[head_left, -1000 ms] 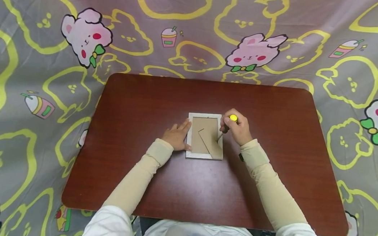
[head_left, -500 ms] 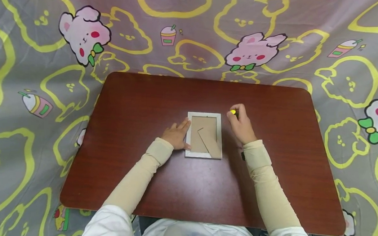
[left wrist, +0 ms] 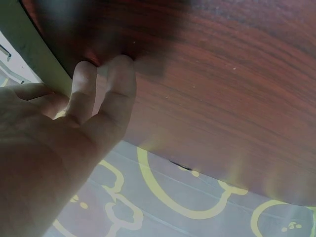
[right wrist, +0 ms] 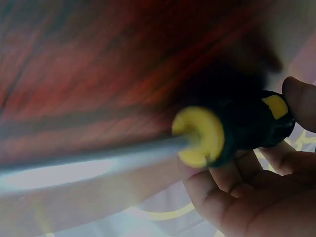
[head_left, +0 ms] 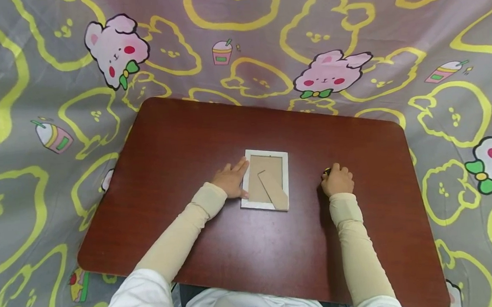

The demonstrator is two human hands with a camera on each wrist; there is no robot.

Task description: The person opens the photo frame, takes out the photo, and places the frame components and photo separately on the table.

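A photo frame with a white border lies back side up on the table, its brown backing and slanted stand leg showing. My left hand rests at the frame's left side, thumb and forefinger on the border. In the left wrist view, other fingers reach down to the tabletop beside the frame's edge. To the right of the frame, low over the table, my right hand grips a screwdriver by its black and yellow handle. Its metal shaft points left in the right wrist view; the head view mostly hides the tool.
The dark red-brown table has rounded corners. A grey cloth with yellow outlines and cartoon rabbits hangs behind it and at both sides. The person's body is at the near edge.
My right hand has drawn back from the frame with the screwdriver, moving right and lowering toward the table. My left hand and the frame have stayed in place.
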